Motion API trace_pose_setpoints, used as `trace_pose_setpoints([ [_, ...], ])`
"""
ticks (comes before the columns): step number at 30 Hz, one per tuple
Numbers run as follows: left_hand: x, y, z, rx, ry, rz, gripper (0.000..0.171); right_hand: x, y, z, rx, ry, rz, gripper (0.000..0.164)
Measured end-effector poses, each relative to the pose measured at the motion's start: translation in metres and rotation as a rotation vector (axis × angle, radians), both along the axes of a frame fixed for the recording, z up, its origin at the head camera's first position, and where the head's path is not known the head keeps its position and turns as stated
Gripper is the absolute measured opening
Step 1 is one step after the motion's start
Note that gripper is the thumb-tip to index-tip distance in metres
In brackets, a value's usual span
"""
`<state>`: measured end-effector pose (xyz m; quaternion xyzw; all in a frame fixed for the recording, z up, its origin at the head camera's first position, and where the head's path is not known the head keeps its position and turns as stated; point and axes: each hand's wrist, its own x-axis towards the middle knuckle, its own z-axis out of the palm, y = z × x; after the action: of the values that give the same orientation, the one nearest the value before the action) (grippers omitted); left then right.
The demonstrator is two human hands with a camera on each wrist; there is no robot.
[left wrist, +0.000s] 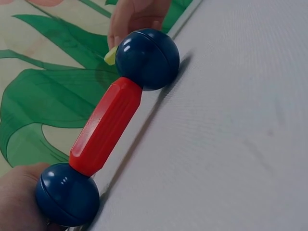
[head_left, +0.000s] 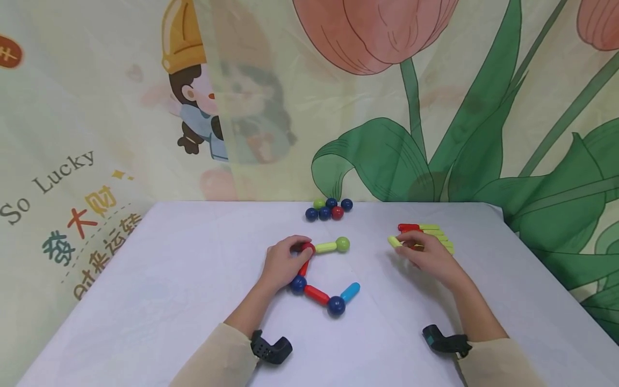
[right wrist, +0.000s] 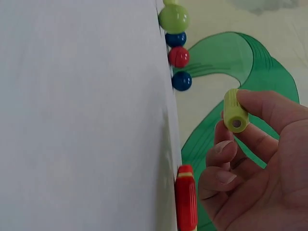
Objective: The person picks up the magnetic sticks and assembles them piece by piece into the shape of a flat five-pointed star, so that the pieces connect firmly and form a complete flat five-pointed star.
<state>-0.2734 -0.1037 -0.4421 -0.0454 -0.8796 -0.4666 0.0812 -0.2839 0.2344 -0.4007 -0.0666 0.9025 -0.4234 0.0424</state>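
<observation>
A chain of magnetic balls and rods lies on the table. My left hand (head_left: 280,262) holds its red ball (head_left: 308,248) between thumb and fingers. From that ball a yellow-green rod (head_left: 326,246) leads to a green ball (head_left: 343,244). A red rod (head_left: 303,268), partly behind the hand, runs down to a dark blue ball (head_left: 298,284). Another red rod (head_left: 317,294) joins this to a second blue ball (head_left: 336,306), where a light blue rod (head_left: 350,292) sticks out. My right hand (head_left: 432,258) pinches a loose yellow-green magnetic rod (right wrist: 236,113), raised above the table.
Several loose balls (head_left: 324,213), blue, red and green, sit together at the table's back edge. Behind my right hand lie red rods (head_left: 408,227) and yellow-green rods (head_left: 437,233) in a row. A printed cloth (head_left: 271,177) hangs behind the white table (head_left: 193,301).
</observation>
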Motion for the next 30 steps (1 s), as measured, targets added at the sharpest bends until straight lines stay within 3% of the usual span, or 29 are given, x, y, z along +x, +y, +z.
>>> trace_pose_setpoints([
  [6, 0.0, -0.001, 0.0, -0.009, 0.0, 0.005, 0.027, -0.005, -0.02, -0.002, 0.008, 0.013, 0.034, 0.042],
  [21, -0.001, 0.001, 0.0, -0.007, 0.013, 0.001, 0.027, -0.013, -0.058, -0.013, 0.043, -0.054, 0.09, 0.031],
  [30, -0.001, 0.001, -0.001, -0.015, 0.012, 0.005, 0.027, -0.014, -0.071, -0.014, 0.074, -0.061, 0.083, 0.028],
])
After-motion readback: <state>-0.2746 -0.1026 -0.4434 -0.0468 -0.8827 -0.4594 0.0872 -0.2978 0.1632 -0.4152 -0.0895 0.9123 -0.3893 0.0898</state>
